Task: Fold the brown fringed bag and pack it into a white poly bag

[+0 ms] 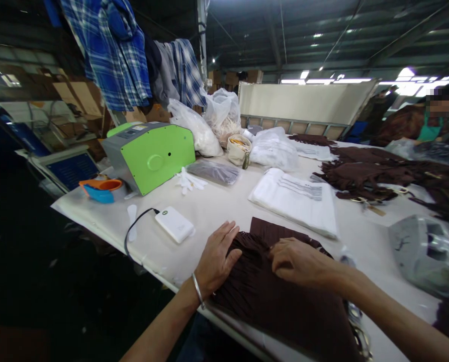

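Fabric (277,301), dark brown and pleated, lies under my hands: left hand (216,256) open and flat on it, right hand (303,261) curled into its folds, grip unclear.

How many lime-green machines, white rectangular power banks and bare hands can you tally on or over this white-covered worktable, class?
Lime-green machines: 1
White power banks: 1
Bare hands (left hand, right hand): 2
Total: 4
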The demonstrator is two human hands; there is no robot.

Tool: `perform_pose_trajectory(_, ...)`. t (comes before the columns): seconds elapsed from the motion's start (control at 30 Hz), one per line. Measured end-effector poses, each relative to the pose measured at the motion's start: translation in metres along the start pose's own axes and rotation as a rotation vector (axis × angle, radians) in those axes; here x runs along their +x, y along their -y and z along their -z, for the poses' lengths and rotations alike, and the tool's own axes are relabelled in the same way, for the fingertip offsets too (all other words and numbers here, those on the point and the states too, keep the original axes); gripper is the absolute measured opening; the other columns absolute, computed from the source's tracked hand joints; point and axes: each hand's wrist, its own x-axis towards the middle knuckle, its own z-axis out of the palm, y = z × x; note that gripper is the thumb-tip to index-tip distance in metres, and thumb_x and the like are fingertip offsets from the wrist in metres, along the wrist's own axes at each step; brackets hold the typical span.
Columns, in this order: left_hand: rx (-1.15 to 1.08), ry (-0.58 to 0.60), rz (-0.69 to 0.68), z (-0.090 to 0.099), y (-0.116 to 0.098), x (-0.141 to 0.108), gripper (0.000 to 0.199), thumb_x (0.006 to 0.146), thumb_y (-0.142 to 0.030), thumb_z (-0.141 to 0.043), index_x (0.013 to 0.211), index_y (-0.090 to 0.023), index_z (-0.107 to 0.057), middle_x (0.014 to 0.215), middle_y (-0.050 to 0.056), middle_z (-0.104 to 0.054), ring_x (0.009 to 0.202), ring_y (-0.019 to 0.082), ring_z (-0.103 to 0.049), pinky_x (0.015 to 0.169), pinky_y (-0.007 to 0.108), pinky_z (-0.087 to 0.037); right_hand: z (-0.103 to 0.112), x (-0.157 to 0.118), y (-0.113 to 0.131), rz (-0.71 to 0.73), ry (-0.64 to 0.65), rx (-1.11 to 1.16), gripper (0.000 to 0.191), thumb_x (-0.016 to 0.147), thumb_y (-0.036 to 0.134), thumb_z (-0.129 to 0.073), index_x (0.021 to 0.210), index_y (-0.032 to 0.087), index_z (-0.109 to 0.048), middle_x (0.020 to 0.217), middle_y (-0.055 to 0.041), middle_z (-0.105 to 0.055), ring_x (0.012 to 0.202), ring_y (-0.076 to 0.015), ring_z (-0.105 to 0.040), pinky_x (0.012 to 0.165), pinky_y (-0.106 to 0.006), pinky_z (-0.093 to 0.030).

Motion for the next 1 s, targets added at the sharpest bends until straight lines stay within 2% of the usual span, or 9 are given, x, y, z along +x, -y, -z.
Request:
perform_pose_trajectory(0.07, 0.079, 0.153, -0.063, -0.011, -0.002, 0.002, 0.07, 0.092, -0.058, -0.04, 0.148, -0.02, -0.022, 0.155, 0.012, -0.028, 0.144, 0.027, -0.018, 0.116, 0.054, -0.02, 0.001, -0.009, -0.004, -0.074, -0.018, 0.062, 0.021, 0.078, 0.021, -0.052, 0.074, 0.028, -0.072, 0.08, 0.001, -0.072, 0.08, -0.0177, -0.063, 0.082, -0.03, -0.045)
perform_pose_trajectory(0.17, 0.121, 0.361, -0.142, -0.023, -0.01, 0.001, 0.081, 0.086, -0.068, -0.04, 0.149, -0.022, -0.02, 0.155, 0.011, -0.027, 0.144, 0.029, -0.018, 0.116, 0.057, -0.016, 0.009, -0.019, -0.018, -0.255, -0.115, 0.069, 0.024, 0.083, 0.026, -0.049, 0.085, 0.027, -0.073, 0.089, -0.0014, -0.073, 0.081, -0.0195, -0.064, 0.077, -0.032, -0.046)
perform_pose_trajectory(0.33, 0.184, 0.234, -0.116, -0.022, -0.021, 0.009, 0.083, 0.086, -0.067, -0.042, 0.15, -0.023, -0.015, 0.157, 0.012, -0.021, 0.145, 0.03, -0.016, 0.116, 0.057, -0.016, 0.018, -0.021, -0.04, -0.39, -0.224, 0.035, 0.025, 0.084, 0.028, -0.048, 0.088, 0.026, -0.072, 0.092, -0.0026, -0.073, 0.086, -0.0217, -0.064, 0.079, -0.034, -0.046)
perform_pose_trajectory(0.47, 0.155, 0.336, -0.141, -0.027, -0.022, 0.02, 0.073, 0.085, -0.067, -0.042, 0.145, -0.026, -0.032, 0.15, 0.011, -0.037, 0.141, 0.029, -0.029, 0.114, 0.057, -0.019, 0.013, -0.009, -0.052, -0.437, -0.221, 0.009, 0.025, 0.083, 0.026, -0.049, 0.093, 0.024, -0.071, 0.099, -0.0043, -0.073, 0.091, -0.0222, -0.065, 0.083, -0.035, -0.046)
perform_pose_trajectory(0.53, 0.157, 0.292, -0.109, -0.029, -0.023, 0.024, 0.065, 0.088, -0.064, -0.041, 0.142, -0.026, -0.038, 0.148, 0.01, -0.041, 0.14, 0.028, -0.031, 0.114, 0.055, -0.021, 0.007, -0.001, -0.06, -0.463, -0.237, -0.011, 0.027, 0.084, 0.027, -0.049, 0.101, 0.021, -0.069, 0.106, -0.0076, -0.071, 0.096, -0.0233, -0.064, 0.088, -0.036, -0.045)
perform_pose_trajectory(0.63, 0.173, 0.23, -0.134, -0.033, -0.027, 0.025, 0.066, 0.089, -0.062, -0.041, 0.145, -0.026, -0.033, 0.152, 0.01, -0.035, 0.142, 0.027, -0.026, 0.115, 0.054, -0.021, -0.004, 0.014, -0.074, -0.501, -0.256, -0.026, 0.038, 0.084, 0.029, -0.053, 0.118, 0.015, -0.061, 0.119, -0.0135, -0.065, 0.108, -0.0251, -0.06, 0.095, -0.038, -0.042)
perform_pose_trajectory(0.7, 0.159, 0.32, -0.217, -0.037, -0.031, 0.022, 0.074, 0.087, -0.064, -0.042, 0.148, -0.027, -0.024, 0.153, 0.009, -0.032, 0.142, 0.027, -0.024, 0.115, 0.055, -0.02, -0.012, 0.023, -0.082, -0.519, -0.236, -0.026, 0.045, 0.08, 0.028, -0.059, 0.122, 0.012, -0.058, 0.121, -0.0148, -0.064, 0.11, -0.0251, -0.059, 0.095, -0.037, -0.042)
perform_pose_trajectory(0.83, 0.082, 0.457, -0.217, -0.044, -0.036, 0.013, 0.075, 0.087, -0.067, -0.041, 0.148, -0.027, -0.023, 0.153, 0.009, -0.032, 0.142, 0.026, -0.026, 0.116, 0.055, -0.019, -0.022, 0.04, -0.094, -0.563, -0.172, -0.033, 0.042, 0.068, 0.026, -0.068, 0.109, 0.016, -0.064, 0.106, -0.0108, -0.069, 0.096, -0.0243, -0.062, 0.082, -0.034, -0.045)
perform_pose_trajectory(1.0, -0.088, 0.21, -0.09, -0.033, -0.032, 0.035, 0.052, 0.093, -0.048, -0.047, 0.14, -0.025, -0.039, 0.147, 0.009, -0.043, 0.136, 0.023, -0.037, 0.114, 0.05, -0.027, -0.01, 0.041, -0.092, -0.559, -0.112, -0.004, 0.018, 0.063, 0.026, -0.07, 0.08, 0.02, -0.068, 0.08, -0.0038, -0.069, 0.075, -0.0206, -0.062, 0.064, -0.03, -0.042)
